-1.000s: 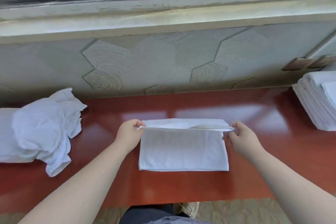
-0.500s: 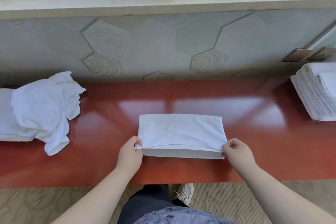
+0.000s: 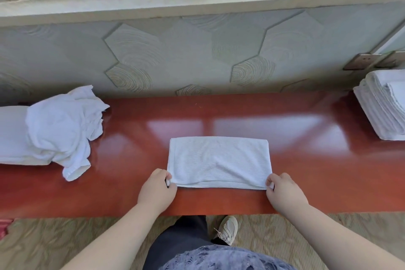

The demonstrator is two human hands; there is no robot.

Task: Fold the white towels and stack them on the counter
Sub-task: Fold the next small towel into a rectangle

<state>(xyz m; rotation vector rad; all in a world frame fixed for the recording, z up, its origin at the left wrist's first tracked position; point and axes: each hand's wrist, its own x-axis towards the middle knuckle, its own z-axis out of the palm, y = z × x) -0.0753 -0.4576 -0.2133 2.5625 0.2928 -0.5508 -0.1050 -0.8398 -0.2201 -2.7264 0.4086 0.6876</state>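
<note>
A white towel [image 3: 219, 161], folded into a flat rectangle, lies on the red counter [image 3: 306, 171] near its front edge. My left hand [image 3: 156, 190] pinches the towel's near left corner. My right hand [image 3: 285, 192] pinches the near right corner. Both corners are down at the counter surface. A heap of crumpled white towels [image 3: 52, 131] sits at the left end. A neat stack of folded white towels [image 3: 383, 107] stands at the right end, partly cut off by the frame.
A patterned wall [image 3: 197, 55] rises right behind the counter, below a window sill. A wall socket [image 3: 359, 63] sits above the folded stack. Below the counter edge are the floor, my legs and a shoe [image 3: 228, 229].
My hands carried the towel's far edge toward me and laid it on the near edge, folding the towel in half. The camera tilted further down.
</note>
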